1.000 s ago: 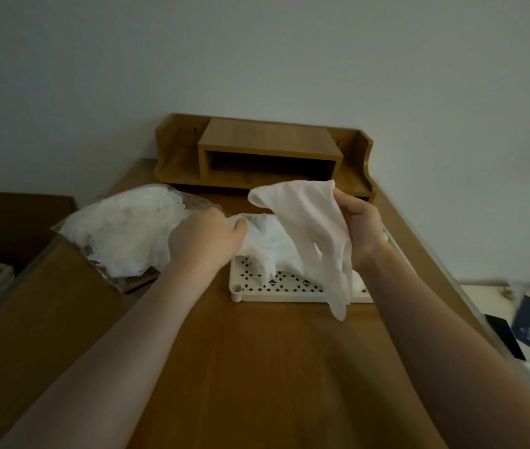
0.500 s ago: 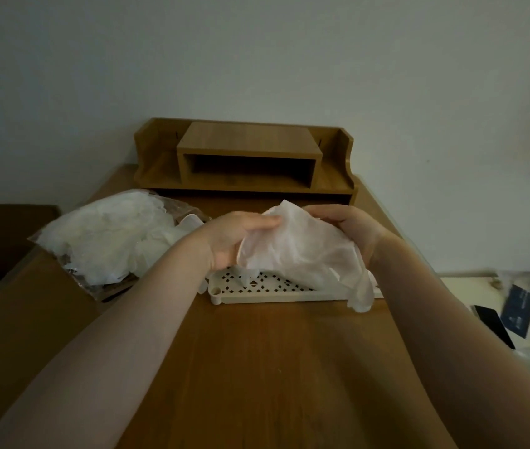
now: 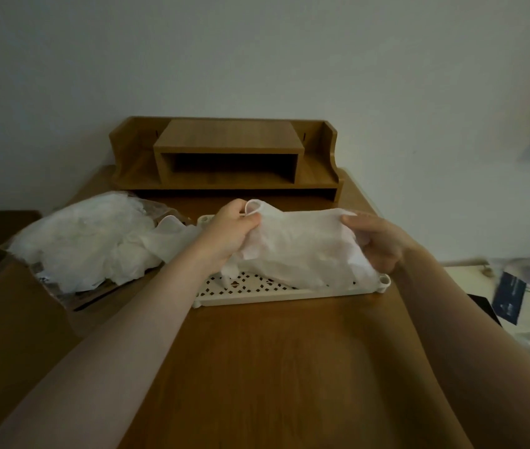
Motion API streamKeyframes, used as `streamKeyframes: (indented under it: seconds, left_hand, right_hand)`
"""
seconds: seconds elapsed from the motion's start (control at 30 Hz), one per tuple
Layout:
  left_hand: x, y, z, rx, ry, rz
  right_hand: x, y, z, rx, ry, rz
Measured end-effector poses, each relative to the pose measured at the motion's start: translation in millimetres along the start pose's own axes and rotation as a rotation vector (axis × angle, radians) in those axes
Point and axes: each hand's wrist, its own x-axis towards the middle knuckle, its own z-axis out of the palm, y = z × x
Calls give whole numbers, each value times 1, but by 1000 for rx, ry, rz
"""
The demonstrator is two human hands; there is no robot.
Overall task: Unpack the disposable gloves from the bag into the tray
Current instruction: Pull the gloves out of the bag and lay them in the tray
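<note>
Head view looks down along a brown wooden desk (image 3: 257, 367) that runs away to a pale wall, with a wooden shelf unit (image 3: 224, 157) standing at its far edge. Both bare forearms reach forward across the desk from the lower corners and converge over its middle, the left one slanting in from the lower left, the right one from the lower right.

On the left part of the desk lies a clear plastic bag (image 3: 72, 244), slumped on its side and stuffed with crumpled white gloves, some of them spilling out of its mouth toward the tray. Just right of it sits a white perforated tray (image 3: 257, 288), its near rim and right corner post uncovered, its floor partly hidden under gloves already lying in it.

Above the tray, stretched between the two hands, is one translucent white disposable glove (image 3: 302, 244). It hangs low, and its lower folds appear to touch the heap in the tray.

The left hand (image 3: 228, 231) is seen from the back, knuckles up, its fingers curled and the thumb closed against them, pinching the glove's left end where a rolled cuff edge loops up. The right hand (image 3: 377, 241) is turned palm inward, thumb on top of the glove's right edge and fingers tucked beneath the film, so it grips that end; the fingertips themselves are hidden by the glove.

Off the desk's right side, a lower pale surface holds blurred clutter, too indistinct to identify.
</note>
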Motion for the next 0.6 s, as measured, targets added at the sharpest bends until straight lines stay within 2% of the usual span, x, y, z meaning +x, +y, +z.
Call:
streamKeyframes:
  seconds: [0.1,0.17,0.27,0.43,0.5,0.6]
  left_hand:
    - [8,-2,6,96,15,-5]
    - [13,-1,7,98,2,-9]
    - [20,1,9,113,-12,-3]
    - [41,-13,11,690,172,72]
    - [47,-22,6,848,213,100]
    - [48,-31,1,965,222,131]
  right_hand:
    - [2,-10,-6,-45,184,124]
    - [1,-16,-9,-141,340,83]
    - [3,-23,-13,-250,407,58]
    - [26,-15,-19,-949,692,275]
    - [34,-13,-23,-1124,749,286]
    - [43,-12,-27,-1272,783,256]
